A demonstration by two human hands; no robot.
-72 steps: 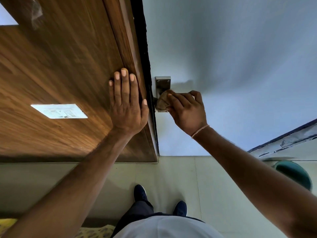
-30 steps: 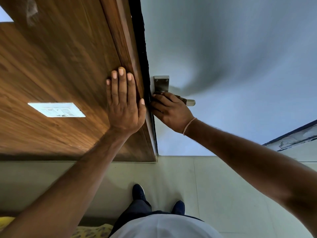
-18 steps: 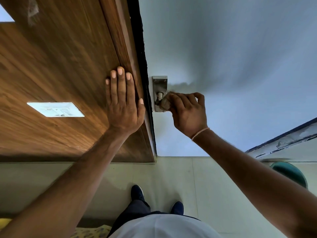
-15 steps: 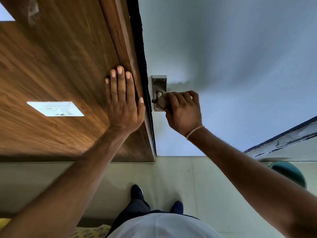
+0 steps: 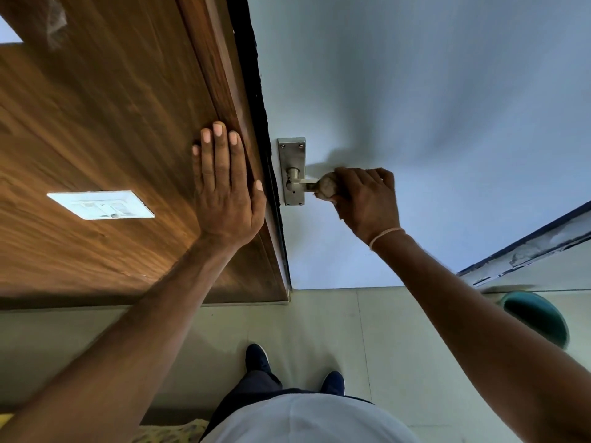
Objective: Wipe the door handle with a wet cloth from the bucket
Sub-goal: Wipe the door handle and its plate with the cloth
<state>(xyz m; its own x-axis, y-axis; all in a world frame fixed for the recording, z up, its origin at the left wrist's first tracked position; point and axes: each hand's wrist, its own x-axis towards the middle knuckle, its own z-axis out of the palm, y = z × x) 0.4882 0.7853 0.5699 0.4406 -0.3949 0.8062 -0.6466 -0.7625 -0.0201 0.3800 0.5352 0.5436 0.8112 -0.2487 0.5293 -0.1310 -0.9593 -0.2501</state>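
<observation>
A metal door handle (image 5: 299, 185) on a steel backplate (image 5: 291, 155) sits on the white door (image 5: 415, 107), near its left edge. My right hand (image 5: 367, 199) is shut on a bunched beige cloth (image 5: 326, 186) that wraps the lever's outer end, so the tip is hidden. The lever's stem near the plate is bare. My left hand (image 5: 225, 190) lies flat, fingers spread, on the brown wooden panel (image 5: 112, 123) beside the door's edge. A teal bucket (image 5: 537, 316) stands on the floor at the right, partly behind my right arm.
A white switch plate (image 5: 100, 204) is set in the wooden panel at the left. Pale floor tiles (image 5: 319, 321) run below the door. My two dark shoes (image 5: 259, 359) stand close to the door. A dark-edged ledge (image 5: 527, 247) runs at the right.
My right hand with the cloth has slid right along the lever, away from the backplate, baring the stem. My left hand stays flat on the wooden panel.
</observation>
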